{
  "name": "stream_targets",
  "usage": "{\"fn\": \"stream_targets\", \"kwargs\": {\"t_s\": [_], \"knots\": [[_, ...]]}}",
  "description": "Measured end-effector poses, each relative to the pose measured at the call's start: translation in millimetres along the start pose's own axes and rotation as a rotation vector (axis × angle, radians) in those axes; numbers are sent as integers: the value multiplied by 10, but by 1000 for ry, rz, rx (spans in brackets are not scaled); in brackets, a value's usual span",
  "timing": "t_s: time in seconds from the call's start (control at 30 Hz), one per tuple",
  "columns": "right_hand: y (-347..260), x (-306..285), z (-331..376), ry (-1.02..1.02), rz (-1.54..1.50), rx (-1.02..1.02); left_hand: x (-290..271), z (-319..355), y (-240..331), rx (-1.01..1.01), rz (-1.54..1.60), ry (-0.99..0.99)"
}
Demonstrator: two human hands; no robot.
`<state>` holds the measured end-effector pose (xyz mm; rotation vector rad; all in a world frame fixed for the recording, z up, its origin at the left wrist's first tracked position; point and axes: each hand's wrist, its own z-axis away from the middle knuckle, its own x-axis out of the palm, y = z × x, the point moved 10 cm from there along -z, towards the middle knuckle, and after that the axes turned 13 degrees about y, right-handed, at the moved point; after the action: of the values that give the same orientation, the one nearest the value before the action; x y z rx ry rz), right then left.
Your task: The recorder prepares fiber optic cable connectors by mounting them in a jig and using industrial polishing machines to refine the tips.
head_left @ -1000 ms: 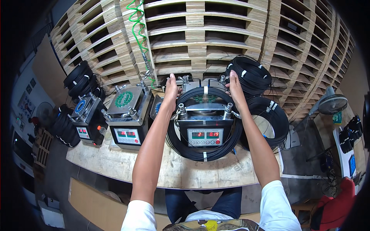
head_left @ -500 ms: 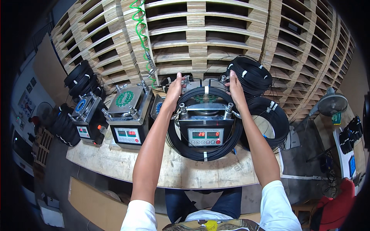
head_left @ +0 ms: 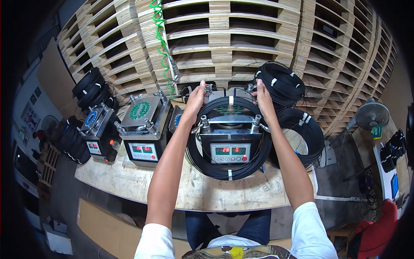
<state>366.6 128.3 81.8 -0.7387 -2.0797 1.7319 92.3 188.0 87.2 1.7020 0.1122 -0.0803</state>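
Head view: left hand (head_left: 197, 98) and right hand (head_left: 263, 97) flank the rear posts (head_left: 250, 89) of the rightmost machine (head_left: 231, 140) on the wooden bench (head_left: 241, 197), thumbs raised, fingers partly hidden; opening and grip cannot be determined. A black cable coil (head_left: 215, 173) rings the machine's lit display (head_left: 230, 153)

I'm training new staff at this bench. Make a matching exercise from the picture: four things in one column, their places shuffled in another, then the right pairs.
Things
1. Central black cable coil
2. Right hand
3. Spiral air hose
4. Orange-capped bottle

Places
A. In front of the stacked pallets
B. Between the two leftmost bench machines
C. Around the middle machine's display panel
D. By the coil's upper right

Pairs: 1-C, 2-D, 3-A, 4-B
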Motion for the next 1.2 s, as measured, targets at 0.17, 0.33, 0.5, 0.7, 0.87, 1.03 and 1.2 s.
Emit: {"fn": "stream_targets", "kwargs": {"t_s": [0.17,0.33,0.5,0.7,0.87,1.03,1.2], "knots": [[-112,-41,-1,101,230,-156,-18,-11,-21,-23,-36,10],[-112,-37,-54,64,183,-215,-25,1,-55,-62,-86,56],[-155,-7,44,28,-3,-142,-135,-13,-68,-49,-32,150],[-180,-86,110,78,7,-47,-83,19,-26,-65,49,128],[-341,-189,38,258,206,-357,18,-29,-52,-87,21,44],[-175,-80,-9,127,168,-245,-18,-68,-171,-128,0,48],[-99,-34,47,38,10,-49,-114,-58,-111,-72,-30,135]]}}
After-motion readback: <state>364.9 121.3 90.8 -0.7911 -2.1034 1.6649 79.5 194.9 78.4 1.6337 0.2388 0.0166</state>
